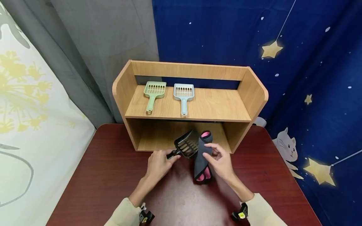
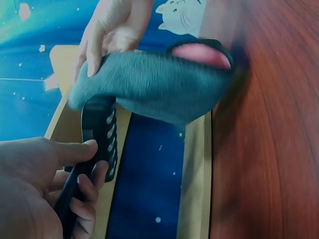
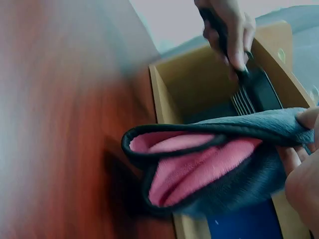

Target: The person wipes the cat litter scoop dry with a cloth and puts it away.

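Note:
My left hand (image 1: pixel 159 164) grips a black slotted litter scoop (image 1: pixel 177 152) by its handle, the scoop end pointing away towards the shelf. In the left wrist view the thumb lies along the handle and the fingers curl under it. My right hand (image 1: pixel 222 160) pinches a folded dark grey cloth (image 1: pixel 201 155) with pink lining and black edging. The cloth is against the right side of the scoop and covers part of it. In the right wrist view the pink folds (image 3: pixel 199 172) face the camera, with the scoop (image 3: pixel 264 92) behind.
A two-level wooden shelf (image 1: pixel 217 105) stands at the back of the dark red table (image 1: pixel 113 175). On its upper board lie a green scoop (image 1: pixel 151 102) and a pale blue scoop (image 1: pixel 184 105). Grey and blue starry curtains (image 1: pixel 215 34) hang behind.

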Demonstrator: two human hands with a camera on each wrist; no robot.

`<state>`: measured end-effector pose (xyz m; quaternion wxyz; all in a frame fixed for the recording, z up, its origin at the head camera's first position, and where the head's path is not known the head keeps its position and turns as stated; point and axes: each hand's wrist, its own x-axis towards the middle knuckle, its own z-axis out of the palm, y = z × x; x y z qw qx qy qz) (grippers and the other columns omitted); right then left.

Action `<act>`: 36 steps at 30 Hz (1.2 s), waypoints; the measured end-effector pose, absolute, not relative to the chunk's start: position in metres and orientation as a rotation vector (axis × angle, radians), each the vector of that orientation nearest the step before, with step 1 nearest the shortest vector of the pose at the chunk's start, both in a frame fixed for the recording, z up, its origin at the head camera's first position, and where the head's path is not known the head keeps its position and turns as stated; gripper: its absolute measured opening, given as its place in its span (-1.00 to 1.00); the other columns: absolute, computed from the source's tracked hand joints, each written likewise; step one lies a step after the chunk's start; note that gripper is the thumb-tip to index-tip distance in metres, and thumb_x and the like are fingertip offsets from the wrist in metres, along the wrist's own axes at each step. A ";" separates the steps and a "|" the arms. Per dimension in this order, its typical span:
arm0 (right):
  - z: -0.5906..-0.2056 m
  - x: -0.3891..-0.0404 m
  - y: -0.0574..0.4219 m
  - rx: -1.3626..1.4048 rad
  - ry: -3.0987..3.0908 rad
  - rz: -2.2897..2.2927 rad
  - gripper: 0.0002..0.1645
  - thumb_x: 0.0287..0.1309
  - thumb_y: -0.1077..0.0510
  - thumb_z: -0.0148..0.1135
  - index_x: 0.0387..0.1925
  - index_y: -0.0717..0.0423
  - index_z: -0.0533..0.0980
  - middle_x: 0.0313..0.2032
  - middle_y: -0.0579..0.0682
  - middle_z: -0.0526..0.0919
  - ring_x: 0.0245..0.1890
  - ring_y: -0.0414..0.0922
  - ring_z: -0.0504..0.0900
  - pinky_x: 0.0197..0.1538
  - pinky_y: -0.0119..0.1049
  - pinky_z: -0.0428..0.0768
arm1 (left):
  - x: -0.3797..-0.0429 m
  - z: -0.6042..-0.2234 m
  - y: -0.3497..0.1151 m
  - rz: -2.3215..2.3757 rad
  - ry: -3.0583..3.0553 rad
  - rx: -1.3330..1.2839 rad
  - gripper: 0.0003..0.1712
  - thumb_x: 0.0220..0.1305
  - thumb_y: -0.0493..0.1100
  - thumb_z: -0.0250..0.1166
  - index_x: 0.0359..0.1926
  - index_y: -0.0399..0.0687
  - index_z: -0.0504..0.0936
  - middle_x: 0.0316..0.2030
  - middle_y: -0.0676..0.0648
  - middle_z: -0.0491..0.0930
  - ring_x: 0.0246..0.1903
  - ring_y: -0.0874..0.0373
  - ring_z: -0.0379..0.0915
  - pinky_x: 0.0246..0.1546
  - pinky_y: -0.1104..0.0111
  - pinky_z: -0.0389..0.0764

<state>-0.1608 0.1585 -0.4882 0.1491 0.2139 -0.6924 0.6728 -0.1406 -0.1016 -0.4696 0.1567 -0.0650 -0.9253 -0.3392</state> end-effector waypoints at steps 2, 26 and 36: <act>-0.492 -0.156 0.151 0.659 -2.023 1.946 -0.57 0.12 0.58 0.41 0.05 0.42 0.62 -0.32 -0.03 0.69 -0.39 -0.36 0.57 -0.35 -0.52 0.62 | -0.141 -0.471 -0.097 -1.003 -2.651 -0.169 -0.68 0.19 0.06 0.61 -0.10 0.02 0.90 -0.41 -0.03 0.82 -0.53 0.09 0.62 -0.51 0.14 0.57; -0.485 -0.168 0.189 0.656 -2.023 1.875 -0.57 0.07 0.60 0.44 0.02 0.46 0.63 -0.47 -0.03 0.64 -0.46 -0.38 0.48 -0.32 -0.54 0.59 | -0.142 -0.483 -0.093 -1.111 -2.564 -0.263 -0.66 0.16 -0.18 0.58 -0.02 -0.11 0.85 -0.29 -0.08 0.83 -0.38 0.10 0.70 -0.35 0.16 0.67; -0.467 -0.172 0.242 0.635 -2.182 1.749 -0.57 0.10 0.57 0.44 0.04 0.38 0.65 -0.45 -0.14 0.55 -0.46 -0.26 0.39 -0.38 -0.47 0.42 | -0.146 -0.490 -0.099 -1.157 -2.504 -0.203 -0.62 0.12 -0.27 0.58 0.01 -0.12 0.83 -0.26 -0.14 0.83 -0.38 0.07 0.70 -0.31 0.11 0.67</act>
